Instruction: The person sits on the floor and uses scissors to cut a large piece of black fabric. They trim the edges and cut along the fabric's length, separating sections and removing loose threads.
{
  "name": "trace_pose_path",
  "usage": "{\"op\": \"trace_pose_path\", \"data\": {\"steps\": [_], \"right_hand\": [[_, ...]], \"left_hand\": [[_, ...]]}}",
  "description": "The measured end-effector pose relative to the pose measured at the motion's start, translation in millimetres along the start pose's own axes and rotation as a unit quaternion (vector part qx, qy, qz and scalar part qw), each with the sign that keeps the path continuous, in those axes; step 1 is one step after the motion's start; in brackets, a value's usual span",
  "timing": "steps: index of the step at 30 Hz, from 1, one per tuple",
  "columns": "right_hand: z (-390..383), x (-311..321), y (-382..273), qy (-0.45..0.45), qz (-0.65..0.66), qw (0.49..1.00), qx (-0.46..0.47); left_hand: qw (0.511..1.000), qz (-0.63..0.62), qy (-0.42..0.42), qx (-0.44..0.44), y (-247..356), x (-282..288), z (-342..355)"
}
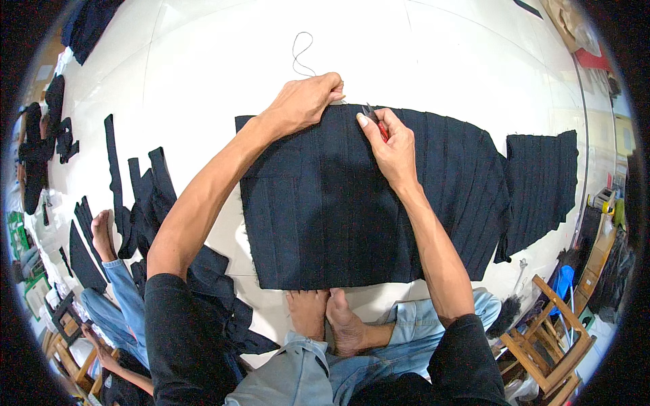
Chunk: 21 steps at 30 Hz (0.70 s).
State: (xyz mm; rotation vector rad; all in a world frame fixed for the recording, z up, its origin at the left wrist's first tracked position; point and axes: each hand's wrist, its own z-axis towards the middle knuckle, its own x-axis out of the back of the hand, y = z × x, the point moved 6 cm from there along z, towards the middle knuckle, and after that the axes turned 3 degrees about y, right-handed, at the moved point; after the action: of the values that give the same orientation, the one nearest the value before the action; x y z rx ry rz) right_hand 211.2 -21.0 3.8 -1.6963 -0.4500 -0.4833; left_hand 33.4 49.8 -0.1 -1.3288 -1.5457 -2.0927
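A large dark pieced fabric panel (318, 203) lies on the white floor in front of me, with a second seamed piece (542, 176) at its right. My left hand (311, 98) is at the panel's top edge, fingers pinched on something fine, probably thread; what exactly is hard to see. A thin looped thread (302, 51) lies on the floor just beyond it. My right hand (393, 149) holds small dark-bladed snips with a red handle (383, 130), blades pointing up near the top edge, just right of my left hand.
Dark fabric strips and scraps (149, 189) lie to the left, beside another person's bare foot (101, 237), jeans and arm. My bare feet (342, 325) are below the panel. A wooden chair frame (542, 345), a wrench (521, 271) and assorted items sit at the right edge.
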Motion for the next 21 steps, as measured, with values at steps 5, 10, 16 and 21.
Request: {"op": "trace_pose_path", "data": {"steps": [5, 10, 16, 21], "right_hand": [[17, 5, -19, -0.084, -0.136, 0.987, 0.019], [28, -5, -21, -0.108, -0.151, 0.983, -0.003], [34, -16, -28, -0.117, -0.132, 0.984, -0.019], [36, -19, -28, -0.125, -0.141, 0.982, -0.008]], "left_hand": [[0.999, -0.021, -0.019, 0.036, 1, -4, 8], [0.999, -0.035, 0.010, 0.027, 0, -4, 7], [0.999, -0.046, 0.017, 0.020, -5, -3, 6], [0.996, -0.077, 0.037, 0.014, -10, -1, 6]]}}
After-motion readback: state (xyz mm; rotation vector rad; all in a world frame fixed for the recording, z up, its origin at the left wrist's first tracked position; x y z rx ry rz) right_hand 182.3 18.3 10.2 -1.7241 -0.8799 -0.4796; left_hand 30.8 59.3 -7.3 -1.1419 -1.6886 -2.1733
